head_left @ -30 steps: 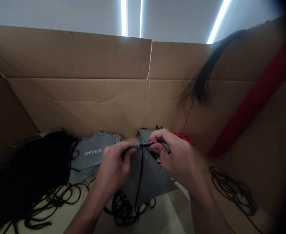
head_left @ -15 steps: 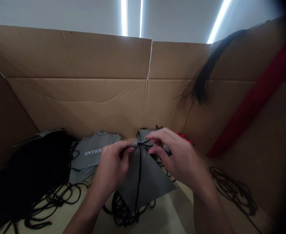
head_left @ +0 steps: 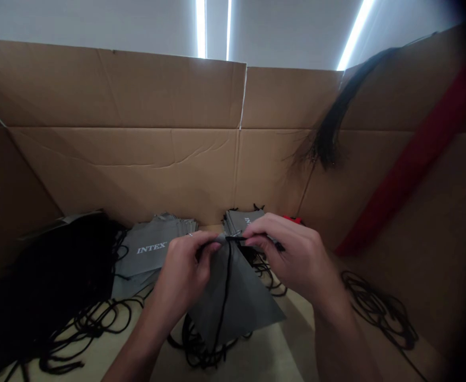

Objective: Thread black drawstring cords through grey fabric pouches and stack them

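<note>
In the middle hangs a grey drawstring bag (head_left: 244,297), its top edge bunched at one corner. My left hand (head_left: 188,260) pinches that gathered corner between thumb and fingers. A black cord (head_left: 227,286) runs down the face of the bag, and its short end sticks out to the right at the top. That end sits between the thumb and fingertips of my right hand (head_left: 284,254). Something thin and shiny shows beside the cord at the fingertips, too small to make out. More black cord (head_left: 201,355) lies in loops beneath the bag.
Grey INTEX bags (head_left: 141,270) are stacked at left, beside a black heap (head_left: 66,270). A second grey stack (head_left: 236,216) lies behind my right hand. Coiled cord (head_left: 379,307) rests at right. Cardboard walls (head_left: 137,148) surround the surface; black strands (head_left: 330,138) and a red strip (head_left: 407,164) hang there.
My right fingertips, apart beside the cord end before, have closed on it and hold it straight out to the right. My left hand keeps its grip on the bag.
</note>
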`<state>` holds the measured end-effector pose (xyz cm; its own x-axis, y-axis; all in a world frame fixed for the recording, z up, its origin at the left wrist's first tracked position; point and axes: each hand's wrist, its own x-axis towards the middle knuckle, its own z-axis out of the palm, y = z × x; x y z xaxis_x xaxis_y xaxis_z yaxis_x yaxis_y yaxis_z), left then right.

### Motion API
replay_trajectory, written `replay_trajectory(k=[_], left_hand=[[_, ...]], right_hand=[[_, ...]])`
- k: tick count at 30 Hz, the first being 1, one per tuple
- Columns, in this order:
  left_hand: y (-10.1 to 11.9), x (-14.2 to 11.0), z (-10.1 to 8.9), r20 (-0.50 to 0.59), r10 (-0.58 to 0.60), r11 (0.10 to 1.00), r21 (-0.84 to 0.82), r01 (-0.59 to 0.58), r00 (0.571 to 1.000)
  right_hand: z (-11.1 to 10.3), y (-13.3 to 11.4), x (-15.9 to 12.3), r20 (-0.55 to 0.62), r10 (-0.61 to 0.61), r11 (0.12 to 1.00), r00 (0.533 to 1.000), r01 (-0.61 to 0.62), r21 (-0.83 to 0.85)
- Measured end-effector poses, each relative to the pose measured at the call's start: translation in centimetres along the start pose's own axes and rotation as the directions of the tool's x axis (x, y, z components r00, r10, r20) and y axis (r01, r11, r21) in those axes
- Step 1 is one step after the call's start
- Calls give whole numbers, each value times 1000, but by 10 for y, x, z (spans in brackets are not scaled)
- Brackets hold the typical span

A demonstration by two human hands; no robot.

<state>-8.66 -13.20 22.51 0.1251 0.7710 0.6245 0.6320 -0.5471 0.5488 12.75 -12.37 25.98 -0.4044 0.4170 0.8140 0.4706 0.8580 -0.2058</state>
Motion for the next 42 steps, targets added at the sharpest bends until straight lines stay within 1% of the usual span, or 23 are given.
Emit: replay_trajectory(k=[4,6,7,11,12,14,17,19,21,24,27,29,30,33,36,38,42], left_hand=[[2,-1,-1,112,99,994,-46,-95,989],[6,-3,-2,174,142,987,-94,-127,974],[8,-4,-2,195,146,985,-123,-124,970],[14,-9,-4,210,107,955,-295,-41,972],[14,-9,-5,205,111,944,-327,-39,972],[15,-8,-6,198,157,938,-336,-83,967],[16,-6,-9,151,225,940,-293,-174,963],[16,-4,-9,91,220,941,-284,-186,971],[14,-3,-8,18,205,938,-289,-191,979],[7,-2,-4,-98,173,946,-262,-193,980],[1,0,0,-162,133,956,-241,-170,978],[-1,1,1,-169,133,957,-235,-171,977],[-1,1,0,-165,140,957,-231,-176,976],[2,1,-1,-118,157,953,-244,-181,981],[6,0,-3,-26,137,946,-292,-139,990],[8,-1,-3,12,124,948,-296,-115,992],[10,-1,-1,-3,126,952,-281,-121,992]], right_hand=[[-5,2,1,16,-6,997,1000,4,79],[-5,8,0,7,40,984,999,-41,176],[-3,11,0,1,78,969,997,-76,236],[16,23,2,1,227,866,974,-202,458],[22,24,3,16,243,839,970,-219,498],[33,23,5,48,254,804,966,-238,544],[43,19,7,83,237,785,968,-241,571],[44,18,7,93,230,781,969,-241,576],[41,18,6,99,218,809,971,-237,538],[33,18,3,48,248,875,968,-245,418],[21,10,0,-22,280,879,960,-248,407],[14,3,-1,-20,237,898,971,-212,385],[12,1,-1,-14,196,919,980,-179,351],[11,-1,0,-43,48,965,998,-35,259],[13,5,1,-104,-74,957,992,100,273],[15,10,1,-126,-123,950,984,153,271],[17,14,0,-159,-171,950,972,206,235]])
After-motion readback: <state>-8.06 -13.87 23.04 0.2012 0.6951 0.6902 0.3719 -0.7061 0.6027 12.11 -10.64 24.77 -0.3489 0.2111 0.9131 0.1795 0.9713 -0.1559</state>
